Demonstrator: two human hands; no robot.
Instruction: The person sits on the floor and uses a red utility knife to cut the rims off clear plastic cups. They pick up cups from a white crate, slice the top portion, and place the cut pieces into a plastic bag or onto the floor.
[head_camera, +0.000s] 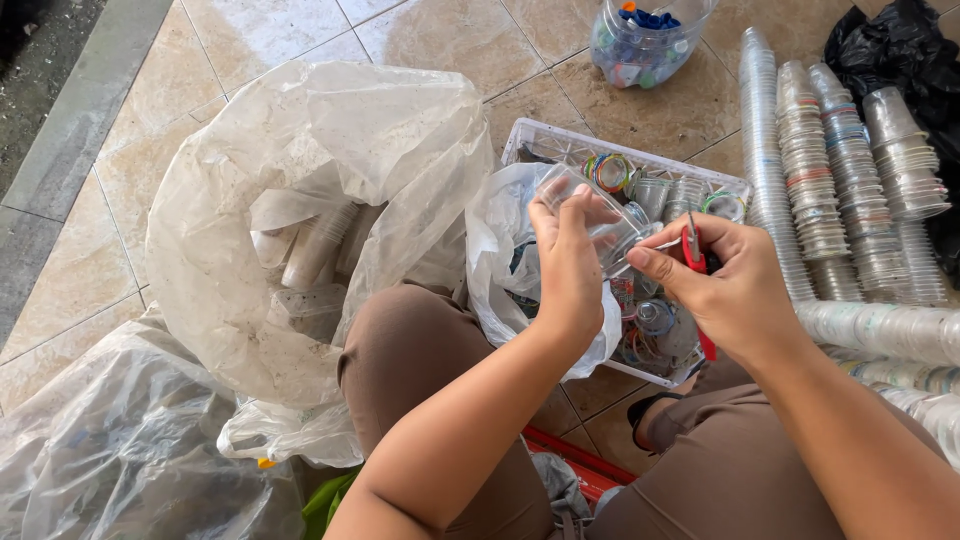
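Gripping a clear plastic cup (590, 215), left hand (570, 265) fingers; right hand (735, 290) fingers closed around a red cutter (697, 262).

A tiled floor (660, 115), beige with dark grout lines, carries everything here. A big clear bag (300, 200) of cups sits on it at the left, with crumpled plastic sheeting (110, 440) lower down. A white crate (560, 145) of cups and rings rests in the middle. A clear jar (645, 40) stands farther off. Stacked cups (840, 180) lie at the right, beside a black bag (900, 50).
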